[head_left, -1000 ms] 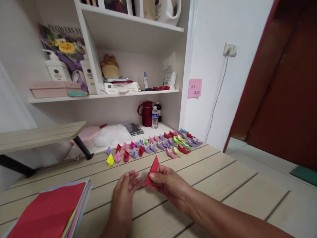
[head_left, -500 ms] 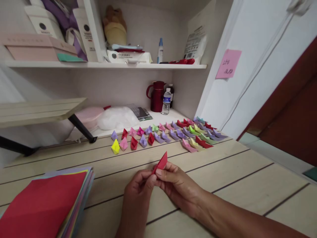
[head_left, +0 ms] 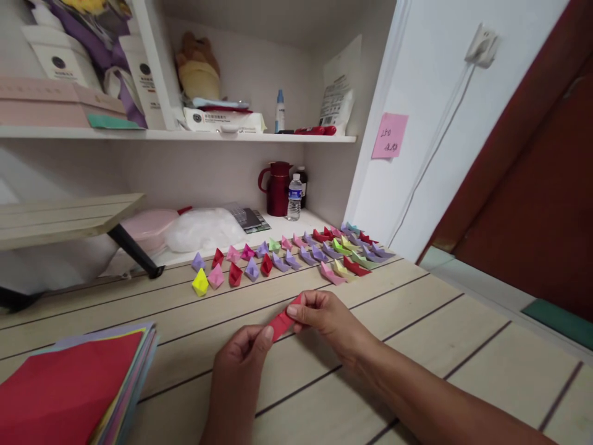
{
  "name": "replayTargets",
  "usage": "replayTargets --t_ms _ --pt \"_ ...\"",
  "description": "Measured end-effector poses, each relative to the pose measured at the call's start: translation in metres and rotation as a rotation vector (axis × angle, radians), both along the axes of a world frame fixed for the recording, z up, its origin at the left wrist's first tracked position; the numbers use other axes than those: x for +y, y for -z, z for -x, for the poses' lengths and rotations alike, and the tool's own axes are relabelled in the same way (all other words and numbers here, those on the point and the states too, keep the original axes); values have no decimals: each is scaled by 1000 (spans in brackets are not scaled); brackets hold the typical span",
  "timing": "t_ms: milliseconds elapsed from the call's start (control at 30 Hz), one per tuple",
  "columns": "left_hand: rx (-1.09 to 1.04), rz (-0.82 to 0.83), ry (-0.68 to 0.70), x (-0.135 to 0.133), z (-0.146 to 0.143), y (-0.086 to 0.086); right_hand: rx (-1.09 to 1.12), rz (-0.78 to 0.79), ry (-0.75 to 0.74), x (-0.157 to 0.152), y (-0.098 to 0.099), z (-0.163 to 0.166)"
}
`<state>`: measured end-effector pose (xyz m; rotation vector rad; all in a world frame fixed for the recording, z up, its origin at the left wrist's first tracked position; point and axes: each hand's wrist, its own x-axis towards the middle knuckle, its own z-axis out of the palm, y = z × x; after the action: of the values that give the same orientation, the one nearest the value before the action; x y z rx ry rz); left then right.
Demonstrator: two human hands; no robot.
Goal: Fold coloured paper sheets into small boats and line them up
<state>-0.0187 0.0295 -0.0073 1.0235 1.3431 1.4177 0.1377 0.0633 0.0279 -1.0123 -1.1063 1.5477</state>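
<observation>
A small folded piece of red paper [head_left: 281, 322] is stretched between my two hands above the wooden table [head_left: 194, 358]. My left hand [head_left: 245, 355] pinches its near left end between thumb and fingers. The far right end is gripped by my right hand [head_left: 317, 315], thumb on top. Creases show on the paper, and both its ends are partly covered by my fingers. Beyond my hands stand rows of small folded paper boats in many colours, among them a yellow one [head_left: 200, 282] and a red one [head_left: 356, 266].
At the left lies a stack of coloured paper [head_left: 69, 383], red on top. A small raised stand [head_left: 69, 216] with black legs is behind it. A dark red jug [head_left: 278, 188] and a water bottle [head_left: 294, 198] stand at the back under a shelf [head_left: 231, 137].
The red paper, pointed and upright before, is now opened into a flatter strip. My hands have moved apart along it. The whole view has shifted a little to the right.
</observation>
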Motion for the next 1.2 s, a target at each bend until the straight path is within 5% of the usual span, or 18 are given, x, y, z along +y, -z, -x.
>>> replayTargets --t_ms 500,800,1200 --pt "-147 -24 9 -4 -2 -8 -4 35 -21 -11 9 13" --pt "-88 -55 -14 -2 -2 -4 -10 -76 -27 -10 13 14" --pt "-56 22 -80 -1 0 -2 -1 -80 -116 -13 -2 11"
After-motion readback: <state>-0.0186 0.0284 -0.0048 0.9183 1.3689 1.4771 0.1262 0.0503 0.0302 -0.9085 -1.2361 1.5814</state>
